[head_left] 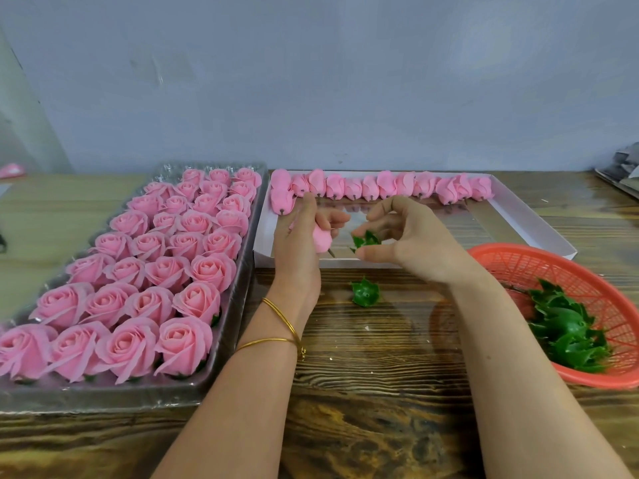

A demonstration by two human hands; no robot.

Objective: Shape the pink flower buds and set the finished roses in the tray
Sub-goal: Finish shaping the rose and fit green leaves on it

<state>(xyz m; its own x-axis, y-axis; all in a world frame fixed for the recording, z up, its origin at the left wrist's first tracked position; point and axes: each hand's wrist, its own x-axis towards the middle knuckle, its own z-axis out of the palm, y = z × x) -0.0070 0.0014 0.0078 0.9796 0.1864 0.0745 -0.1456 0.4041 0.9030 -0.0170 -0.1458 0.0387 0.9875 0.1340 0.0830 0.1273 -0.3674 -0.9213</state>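
Thirty-one open pink fabric roses [166, 271] in one clear plastic tray [103, 392]; about thirteen closed pink buds [385, 184] in one white cardboard box [539, 229]; one red mesh basket [570, 271].

Pretty bright, soft, even light, so hardly any shadows. There's glare on the glossy table [397, 326] just below the fingers [306, 216] and on the clear tray [238, 305] to their left. The wide-angle lens bends the edges, and the bottom corners go soft.

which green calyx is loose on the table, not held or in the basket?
The calyx lying alone on the wooden table. The right hand pinches a second calyx; the rest sit in the red basket.
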